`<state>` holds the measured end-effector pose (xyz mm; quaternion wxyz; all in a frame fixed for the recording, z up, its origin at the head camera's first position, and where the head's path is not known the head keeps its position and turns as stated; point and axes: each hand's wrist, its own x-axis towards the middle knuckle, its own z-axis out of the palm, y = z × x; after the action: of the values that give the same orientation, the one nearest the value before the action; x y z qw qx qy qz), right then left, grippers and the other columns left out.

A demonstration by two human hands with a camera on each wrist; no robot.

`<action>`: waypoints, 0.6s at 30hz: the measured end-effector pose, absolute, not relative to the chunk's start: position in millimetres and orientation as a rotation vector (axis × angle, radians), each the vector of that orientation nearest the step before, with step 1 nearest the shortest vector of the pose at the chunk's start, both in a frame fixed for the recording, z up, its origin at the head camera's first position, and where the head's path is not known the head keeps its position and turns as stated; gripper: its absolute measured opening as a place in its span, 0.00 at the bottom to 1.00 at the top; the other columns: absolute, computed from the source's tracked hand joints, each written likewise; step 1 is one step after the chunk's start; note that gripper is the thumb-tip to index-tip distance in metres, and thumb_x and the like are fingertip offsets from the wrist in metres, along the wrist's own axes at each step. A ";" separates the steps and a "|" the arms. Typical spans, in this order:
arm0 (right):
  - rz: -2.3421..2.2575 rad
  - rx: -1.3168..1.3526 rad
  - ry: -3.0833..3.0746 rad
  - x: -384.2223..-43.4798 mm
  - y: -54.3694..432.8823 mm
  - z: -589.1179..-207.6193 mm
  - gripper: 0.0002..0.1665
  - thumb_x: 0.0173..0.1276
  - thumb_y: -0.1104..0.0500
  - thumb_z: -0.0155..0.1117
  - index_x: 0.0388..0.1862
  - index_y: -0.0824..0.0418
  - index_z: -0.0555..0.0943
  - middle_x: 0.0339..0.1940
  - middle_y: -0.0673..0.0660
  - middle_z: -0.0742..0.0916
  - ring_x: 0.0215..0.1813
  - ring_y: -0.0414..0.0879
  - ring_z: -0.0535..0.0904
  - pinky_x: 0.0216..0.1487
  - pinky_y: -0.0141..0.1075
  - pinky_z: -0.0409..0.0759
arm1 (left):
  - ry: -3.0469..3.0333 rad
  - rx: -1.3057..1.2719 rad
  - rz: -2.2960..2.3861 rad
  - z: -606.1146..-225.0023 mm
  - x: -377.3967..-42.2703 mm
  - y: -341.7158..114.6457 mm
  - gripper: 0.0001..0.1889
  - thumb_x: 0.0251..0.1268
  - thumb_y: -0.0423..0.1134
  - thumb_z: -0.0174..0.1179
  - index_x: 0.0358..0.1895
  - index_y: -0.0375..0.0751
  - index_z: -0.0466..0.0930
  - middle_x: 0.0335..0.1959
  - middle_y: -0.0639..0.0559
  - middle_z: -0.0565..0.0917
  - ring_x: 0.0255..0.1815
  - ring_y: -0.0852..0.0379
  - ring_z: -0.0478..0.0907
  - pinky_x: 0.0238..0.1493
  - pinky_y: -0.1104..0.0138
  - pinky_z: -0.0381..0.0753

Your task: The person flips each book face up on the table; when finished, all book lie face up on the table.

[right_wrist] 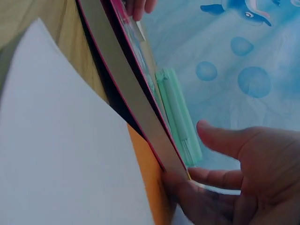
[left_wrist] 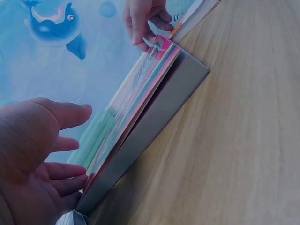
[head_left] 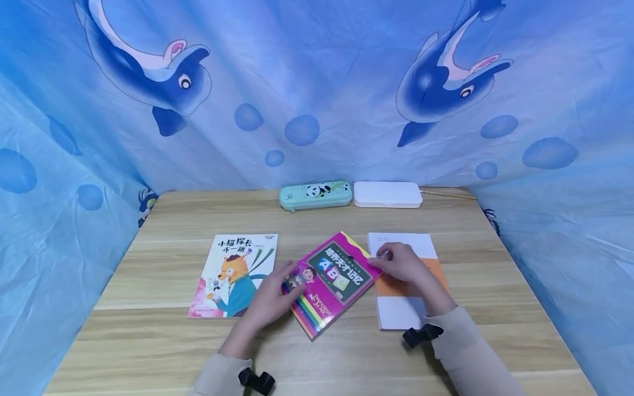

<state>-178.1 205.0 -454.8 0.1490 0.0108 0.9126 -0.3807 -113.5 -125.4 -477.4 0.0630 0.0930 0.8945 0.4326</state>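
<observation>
A magenta ABC package [head_left: 335, 283] lies turned at an angle near the middle of the counter [head_left: 148, 352], its front facing up with Chinese lettering, a green chalkboard panel and a rainbow band. Its left-hand edge meets the left hand [head_left: 271, 297], whose fingers reach along the side with the thumb held wide of them, gripping nothing. The right hand [head_left: 403, 265] is at the upper right corner of the package: the right wrist view shows fingers bent a little and touching that corner, the thumb spread well clear of it. From the left wrist, the package shows a thick grey side and a narrow dark gap beneath coloured layers.

The package's right corner overlaps, in the head view, a white book with an orange band [head_left: 396, 305]; whether the two touch cannot be told. The right hand and wrist cover part of that book. To the left, near the left hand, lies a picture book with an orange cat in a teal coat [head_left: 235, 280].

At the back of the counter, a mint panda pencil case [head_left: 317, 196] sits just beside a white case [head_left: 388, 194], with a thin stick [head_left: 448, 193] to the right. Behind hangs a blue dolphin-print cloth [head_left: 342, 71]. Black wrist devices [head_left: 422, 334] sit at the pale sleeves [head_left: 468, 341].
</observation>
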 end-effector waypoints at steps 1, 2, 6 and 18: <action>-1.128 0.030 2.598 -177.2 204.9 -455.3 0.26 0.66 0.45 0.73 0.52 0.62 0.82 0.32 0.57 0.82 0.28 0.48 0.80 0.28 0.35 0.81 | 2.700 0.284 1.301 -477.5 -113.3 -124.6 0.35 0.67 0.51 0.67 0.75 0.46 0.69 0.78 0.41 0.63 0.77 0.38 0.60 0.71 0.39 0.64; -1.161 0.027 2.575 -176.2 204.8 -455.6 0.25 0.67 0.46 0.72 0.53 0.63 0.82 0.33 0.57 0.83 0.27 0.48 0.81 0.28 0.35 0.82 | 2.695 0.287 1.294 -477.7 -113.1 -123.9 0.35 0.67 0.52 0.66 0.75 0.46 0.68 0.78 0.42 0.63 0.77 0.38 0.60 0.72 0.40 0.64; -1.219 0.001 2.573 -176.1 204.3 -456.1 0.26 0.68 0.47 0.71 0.56 0.63 0.82 0.38 0.58 0.84 0.30 0.49 0.82 0.29 0.37 0.84 | 2.684 0.301 1.261 -477.1 -109.0 -121.5 0.36 0.67 0.54 0.66 0.75 0.48 0.69 0.78 0.42 0.63 0.77 0.39 0.60 0.72 0.40 0.64; -1.137 -0.167 2.728 -191.5 184.4 -465.9 0.34 0.68 0.43 0.70 0.66 0.61 0.79 0.52 0.58 0.85 0.48 0.50 0.79 0.43 0.40 0.83 | 2.688 0.311 1.222 -474.8 -86.6 -125.1 0.37 0.65 0.52 0.68 0.75 0.47 0.68 0.78 0.39 0.62 0.76 0.37 0.60 0.72 0.40 0.62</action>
<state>-191.5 184.4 -465.9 0.0906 -0.0561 0.9178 -0.3825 -86.6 -125.1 -474.8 0.0861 0.1044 0.9020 0.4100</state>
